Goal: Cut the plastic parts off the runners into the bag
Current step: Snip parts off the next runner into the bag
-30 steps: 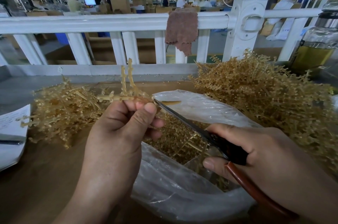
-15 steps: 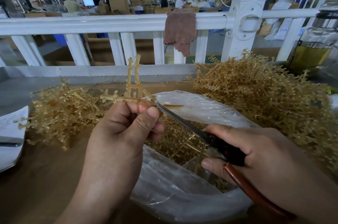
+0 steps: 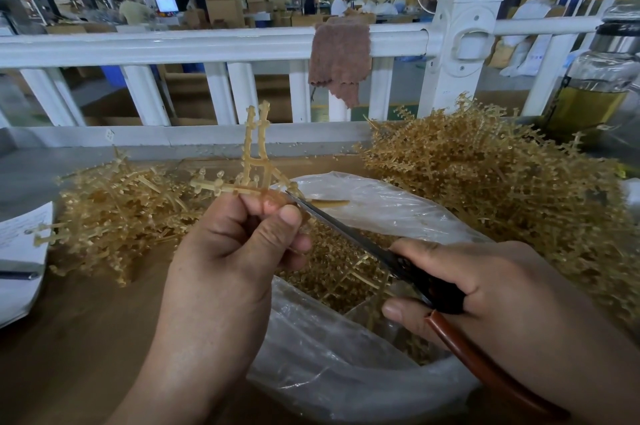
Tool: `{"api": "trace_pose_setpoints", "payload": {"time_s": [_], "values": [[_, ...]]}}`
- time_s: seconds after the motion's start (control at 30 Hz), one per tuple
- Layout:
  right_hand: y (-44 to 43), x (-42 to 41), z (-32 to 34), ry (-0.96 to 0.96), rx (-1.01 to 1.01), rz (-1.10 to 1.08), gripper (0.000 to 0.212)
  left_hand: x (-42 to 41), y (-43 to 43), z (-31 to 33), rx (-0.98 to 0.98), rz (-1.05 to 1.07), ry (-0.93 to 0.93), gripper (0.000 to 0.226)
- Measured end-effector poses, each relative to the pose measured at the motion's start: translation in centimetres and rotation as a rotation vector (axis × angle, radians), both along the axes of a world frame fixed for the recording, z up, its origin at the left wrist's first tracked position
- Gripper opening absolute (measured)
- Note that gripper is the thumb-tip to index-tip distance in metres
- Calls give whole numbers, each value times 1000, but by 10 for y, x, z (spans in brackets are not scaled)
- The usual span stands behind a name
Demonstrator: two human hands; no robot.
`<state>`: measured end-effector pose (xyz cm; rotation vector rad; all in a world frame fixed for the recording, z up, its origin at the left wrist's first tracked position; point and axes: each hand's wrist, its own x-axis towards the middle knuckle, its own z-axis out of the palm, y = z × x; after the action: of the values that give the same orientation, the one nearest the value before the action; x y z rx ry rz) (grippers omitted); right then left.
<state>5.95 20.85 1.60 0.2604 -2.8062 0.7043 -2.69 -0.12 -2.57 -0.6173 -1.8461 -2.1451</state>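
Observation:
My left hand pinches a tan plastic runner that stands upright above the far rim of the clear plastic bag. My right hand grips scissors with a dark pivot and a reddish-brown handle. The blade tips reach the runner right at my left fingertips. Small tan cut parts fill the bag's open mouth. Whether the blades are parted at the tip I cannot make out.
A large heap of uncut runners lies right of the bag, and a smaller heap lies to the left. Papers sit at the left table edge. Behind the table stands a white railing with a brown cloth; a jar is far right.
The runner in my left hand has turned slightly and risen a little; the scissors stay at its base. Both hands have hardly shifted.

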Motion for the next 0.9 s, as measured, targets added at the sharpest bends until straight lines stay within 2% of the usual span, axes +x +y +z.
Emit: {"api": "trace_pose_setpoints", "payload": {"time_s": [0.57, 0.7, 0.9], "values": [[-2, 1, 0, 40, 29, -19, 56, 1, 2, 1, 16, -3, -23, 12], [0, -1, -1, -71, -47, 7, 61, 2, 2, 1, 12, -38, -34, 8], [3, -2, 1, -118, -47, 49, 62, 4, 4, 2, 9, -84, -38, 9]]}}
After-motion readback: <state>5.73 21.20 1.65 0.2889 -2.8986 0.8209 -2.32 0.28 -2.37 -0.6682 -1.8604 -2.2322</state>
